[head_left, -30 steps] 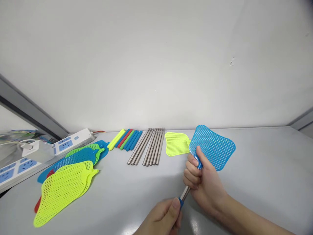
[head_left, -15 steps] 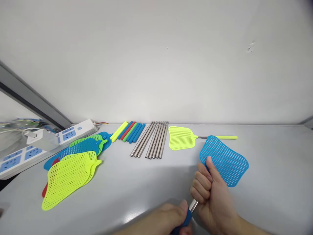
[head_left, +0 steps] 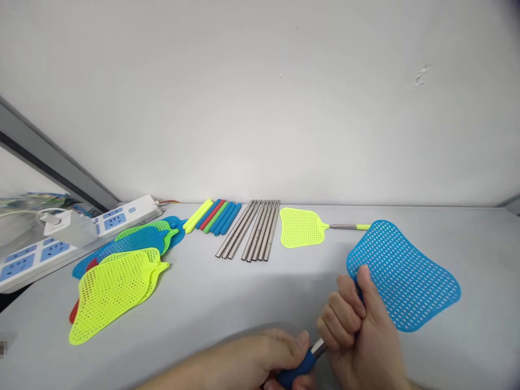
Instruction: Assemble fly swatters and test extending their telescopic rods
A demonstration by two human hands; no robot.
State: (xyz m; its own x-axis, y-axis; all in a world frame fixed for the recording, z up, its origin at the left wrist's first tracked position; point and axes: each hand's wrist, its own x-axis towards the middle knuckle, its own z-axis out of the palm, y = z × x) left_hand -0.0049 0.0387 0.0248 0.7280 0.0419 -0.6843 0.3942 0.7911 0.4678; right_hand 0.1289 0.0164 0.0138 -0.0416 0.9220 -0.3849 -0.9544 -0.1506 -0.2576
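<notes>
- One yellow swatter (head_left: 303,227), apparently complete with head, rod and grip joined, just right of the loose metal rods (head_left: 262,232).
- A second, the blue swatter (head_left: 408,276), seemingly almost together, nearer and to the right of those rods: left hand (head_left: 280,355) closed around its blue grip (head_left: 296,372), right hand (head_left: 359,327) wrapped tight around its neck (join hidden inside the fist, so seating impossible to tell).
- Apparently unassembled: the rods themselves, coloured grips (head_left: 213,215) just left of them, mesh heads (head_left: 116,290) farther left.
</notes>
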